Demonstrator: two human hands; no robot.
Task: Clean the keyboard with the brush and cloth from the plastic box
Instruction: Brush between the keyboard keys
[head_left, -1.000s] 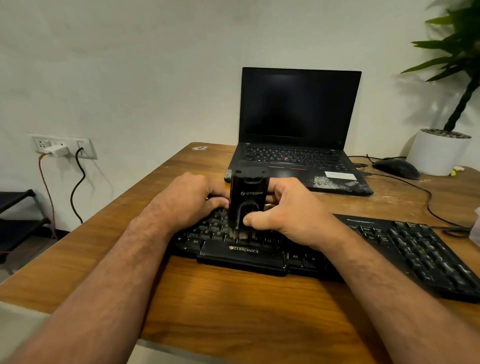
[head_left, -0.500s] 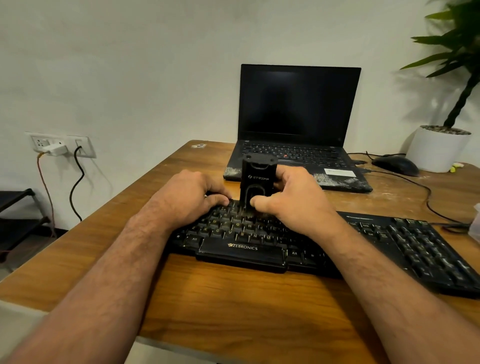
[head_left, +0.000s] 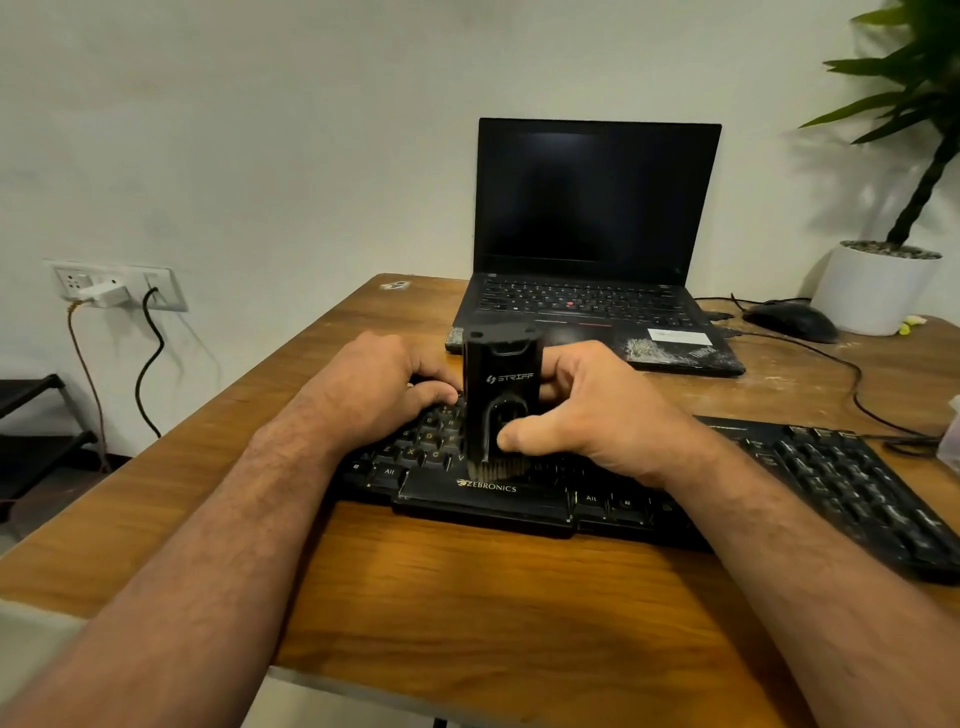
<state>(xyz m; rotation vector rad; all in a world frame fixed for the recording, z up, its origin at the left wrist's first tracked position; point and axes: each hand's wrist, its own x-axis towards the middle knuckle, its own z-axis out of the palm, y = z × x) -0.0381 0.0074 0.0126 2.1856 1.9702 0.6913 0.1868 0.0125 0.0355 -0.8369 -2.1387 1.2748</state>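
A black keyboard lies across the wooden desk in front of me. An upright black block brush stands on its lower key rows, pale bristles touching the keys just above the space bar. My right hand grips the brush, thumb on its front face. Curled fingers of my left hand rest on the keyboard's left keys, right beside the brush. The cloth is not in view, and only a pale edge of something shows at the far right.
An open black laptop sits behind the keyboard. A black mouse and its cable lie at the back right by a white plant pot. Wall sockets with plugs are at the left. Bare desk wood lies nearest me.
The brush went away from me to the upper key rows, then came back toward me to the lower rows by the space bar. My left hand stayed on the left keys.
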